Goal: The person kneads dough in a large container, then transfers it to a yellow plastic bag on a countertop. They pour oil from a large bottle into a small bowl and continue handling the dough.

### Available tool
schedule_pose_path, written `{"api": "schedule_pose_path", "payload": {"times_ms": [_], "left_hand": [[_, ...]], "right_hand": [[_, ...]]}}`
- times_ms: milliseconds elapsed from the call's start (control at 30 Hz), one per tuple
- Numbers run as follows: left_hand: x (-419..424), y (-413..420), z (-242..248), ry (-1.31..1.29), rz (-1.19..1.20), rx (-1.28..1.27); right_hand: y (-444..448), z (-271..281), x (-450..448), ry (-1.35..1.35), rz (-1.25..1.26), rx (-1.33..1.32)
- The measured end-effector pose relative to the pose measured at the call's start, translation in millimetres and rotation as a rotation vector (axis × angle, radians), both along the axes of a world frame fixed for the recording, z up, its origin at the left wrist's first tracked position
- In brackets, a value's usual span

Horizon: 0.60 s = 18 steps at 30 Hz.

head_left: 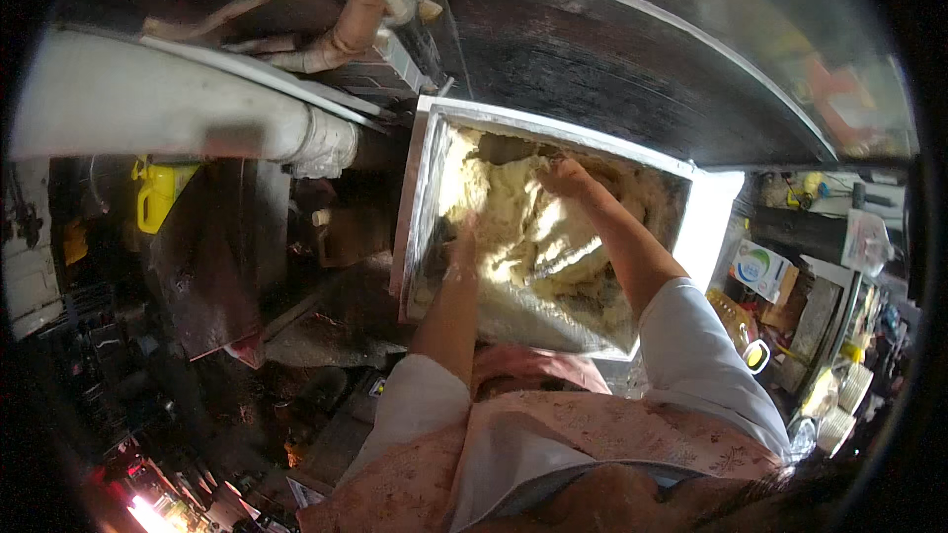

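Both my hands are inside a rectangular metal-rimmed container (592,135) that holds a large mass of pale yellow dough (511,200). At the left side of the dough, my left hand (464,237) touches its edge; blur and glare hide how the fingers are set. My right hand (564,176) is at the far part of the dough, fingers bent down onto it, with the fingertips hidden. The dough is uneven and folded, with bright sunlight across it. Some of it clings to the container's walls.
A dark panel with a pale edge strip rises behind the container. To the left are a thick pale pipe (170,104) and a yellow jug (157,196). On the right stand a white box (759,266), a plastic oil bottle (733,318) and a shelf with assorted items.
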State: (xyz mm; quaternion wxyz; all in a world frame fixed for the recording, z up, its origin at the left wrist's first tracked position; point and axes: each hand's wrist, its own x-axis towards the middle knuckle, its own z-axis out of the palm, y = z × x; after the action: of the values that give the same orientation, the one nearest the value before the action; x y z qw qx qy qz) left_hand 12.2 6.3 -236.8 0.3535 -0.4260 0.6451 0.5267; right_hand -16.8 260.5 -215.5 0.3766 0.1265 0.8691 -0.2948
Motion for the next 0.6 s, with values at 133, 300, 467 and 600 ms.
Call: {"api": "schedule_pose_path", "payload": {"times_ms": [133,300,467,600], "left_hand": [[-10,4,-29,-0.01,-0.006,0.151],[-13,-2,-49,-0.067,-0.027,0.3],[-2,-2,-54,-0.105,-0.053,0.395],[3,5,-46,-0.155,-0.102,0.508]], "right_hand": [[-21,-75,-33,-0.176,0.002,0.128],[-34,-123,-39,-0.028,-0.252,-0.084],[-56,-72,-43,-0.251,0.049,0.264],[-68,-24,-32,-0.231,0.174,0.2]]}}
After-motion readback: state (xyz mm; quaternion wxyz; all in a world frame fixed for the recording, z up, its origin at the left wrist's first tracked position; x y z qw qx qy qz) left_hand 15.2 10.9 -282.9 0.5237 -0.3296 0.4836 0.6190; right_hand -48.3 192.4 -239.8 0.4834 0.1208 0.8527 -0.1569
